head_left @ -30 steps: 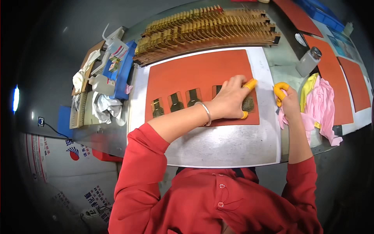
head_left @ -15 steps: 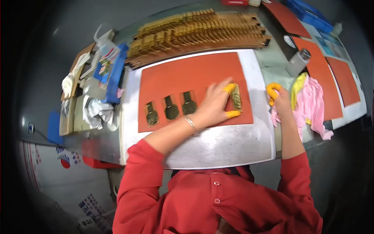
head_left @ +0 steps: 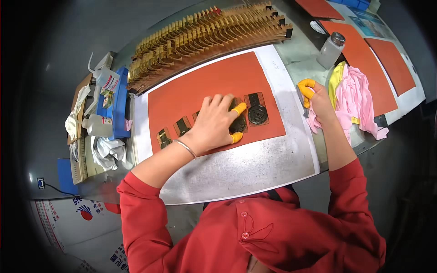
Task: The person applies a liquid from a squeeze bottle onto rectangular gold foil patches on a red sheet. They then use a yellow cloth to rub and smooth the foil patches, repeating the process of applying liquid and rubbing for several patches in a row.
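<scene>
A row of small dark rectangular plates with round-ended shapes lies on an orange-red mat (head_left: 205, 82). My left hand (head_left: 211, 120), with yellow finger covers on thumb and index finger, reaches over one dark plate (head_left: 238, 123) and spans it between those two fingers. Just to its right lies another dark plate (head_left: 258, 111) with a ring on it, flat and untouched. Two more plates, a middle one (head_left: 183, 125) and a leftmost one (head_left: 164, 138), show left of my hand; one more is mostly hidden. My right hand (head_left: 322, 102), also yellow-tipped, is curled over pink cloth (head_left: 359, 93) at the mat's right.
A long rack (head_left: 205, 41) packed with brass-coloured pieces stands behind the mat. At left are a blue tray (head_left: 120, 102), squeeze bottles (head_left: 98, 125) and crumpled white cloth (head_left: 109, 152). A metal-topped bottle (head_left: 331, 50) and orange sheets (head_left: 364, 68) stand or lie at right.
My left hand has let go of the rightmost plate, which now lies flat, and has moved left onto the neighbouring plate. My right hand keeps its curled pose. The whole view has shifted.
</scene>
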